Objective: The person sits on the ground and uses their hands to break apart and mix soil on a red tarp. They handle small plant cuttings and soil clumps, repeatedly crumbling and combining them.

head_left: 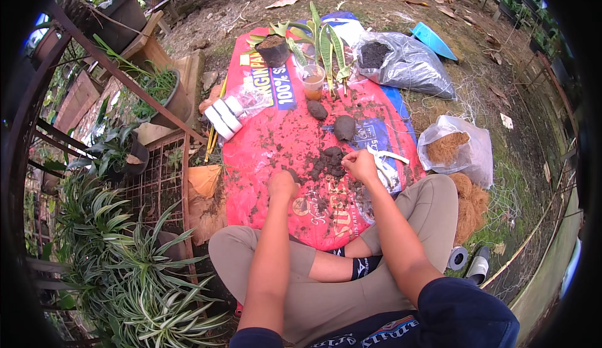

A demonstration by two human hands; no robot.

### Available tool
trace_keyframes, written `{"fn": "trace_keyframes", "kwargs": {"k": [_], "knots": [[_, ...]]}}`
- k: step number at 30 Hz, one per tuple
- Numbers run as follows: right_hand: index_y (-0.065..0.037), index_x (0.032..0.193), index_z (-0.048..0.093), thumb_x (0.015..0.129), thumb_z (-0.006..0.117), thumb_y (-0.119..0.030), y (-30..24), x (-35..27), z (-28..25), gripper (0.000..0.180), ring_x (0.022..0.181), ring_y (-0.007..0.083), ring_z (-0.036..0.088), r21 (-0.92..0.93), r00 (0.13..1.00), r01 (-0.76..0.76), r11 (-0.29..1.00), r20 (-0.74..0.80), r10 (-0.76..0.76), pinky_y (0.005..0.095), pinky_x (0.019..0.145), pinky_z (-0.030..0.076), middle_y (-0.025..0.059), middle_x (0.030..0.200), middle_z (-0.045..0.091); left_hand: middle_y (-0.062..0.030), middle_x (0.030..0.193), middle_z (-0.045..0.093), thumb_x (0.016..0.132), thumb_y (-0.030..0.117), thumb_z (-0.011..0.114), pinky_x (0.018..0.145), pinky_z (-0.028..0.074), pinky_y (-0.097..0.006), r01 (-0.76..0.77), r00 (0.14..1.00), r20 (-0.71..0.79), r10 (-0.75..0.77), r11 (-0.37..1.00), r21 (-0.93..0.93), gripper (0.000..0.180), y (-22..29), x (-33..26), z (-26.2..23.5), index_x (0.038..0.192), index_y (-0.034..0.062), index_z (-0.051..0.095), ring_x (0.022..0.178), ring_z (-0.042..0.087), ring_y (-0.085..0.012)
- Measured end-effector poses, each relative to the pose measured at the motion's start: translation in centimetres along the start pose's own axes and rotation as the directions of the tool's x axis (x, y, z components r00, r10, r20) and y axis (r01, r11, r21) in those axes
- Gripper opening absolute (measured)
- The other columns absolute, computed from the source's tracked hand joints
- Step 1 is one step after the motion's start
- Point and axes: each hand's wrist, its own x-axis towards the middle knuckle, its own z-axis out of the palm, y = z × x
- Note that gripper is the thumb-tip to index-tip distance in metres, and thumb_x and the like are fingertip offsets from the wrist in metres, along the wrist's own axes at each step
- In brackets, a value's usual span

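Note:
In front of my crossed legs, a pile of dark, moist soil (330, 162) lies on a red plastic sheet (251, 160). My left hand (283, 186) is closed at the pile's left side, with a lump of dark soil (293, 175) showing at its fingers. At the right edge of the pile, the fingers of my right hand (360, 165) are pinched together; whatever is between them is too small to make out. Beyond the pile sit two shaped soil balls, one larger (344, 128) and one smaller (318, 110). White-handled cutters (390, 156) lie just right of my right hand.
Farther back stand a cup of brown liquid (312, 83), cut snake plant leaves (326, 50), a black pot (273, 51) and a bag of soil (401, 66). White rolls (224, 117) lie left; bagged coconut fibre (446, 147) lies right. Potted plants (138, 247) crowd the left side.

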Motion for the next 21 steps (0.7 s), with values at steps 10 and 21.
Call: {"fn": "trace_keyframes", "kwargs": {"k": [10, 21], "knots": [[-0.002, 0.109, 0.079, 0.096, 0.076, -0.016, -0.9, -2.3, 6.2, 0.019, 0.094, 0.0396, 0.074, -0.342, 0.938, 0.146, 0.928, -0.250, -0.240, 0.0499, 0.086, 0.058, 0.0206, 0.097, 0.075, -0.0203, 0.125, 0.077, 0.088, 0.038, 0.087, 0.103, 0.059, -0.046, -0.020, 0.999, -0.026, 0.020, 1.000, -0.005, 0.047, 0.1, 0.0, 0.2, 0.118, 0.0022, 0.079, 0.120, 0.074, -0.0354], [-0.002, 0.105, 0.070, 0.103, 0.065, -0.016, -0.2, -1.6, 5.8, 0.016, 0.094, 0.0427, 0.069, -0.220, 0.860, 0.317, 0.923, -0.344, -0.377, 0.0527, 0.085, 0.056, 0.0180, 0.102, 0.067, -0.0201, 0.129, 0.076, 0.090, 0.034, 0.086, 0.103, 0.060, -0.046, 0.002, 1.000, 0.002, -0.002, 1.000, -0.013, 0.045, 0.4, -0.2, -0.1, 0.121, 0.0018, 0.078, 0.121, 0.073, -0.0358]]}}
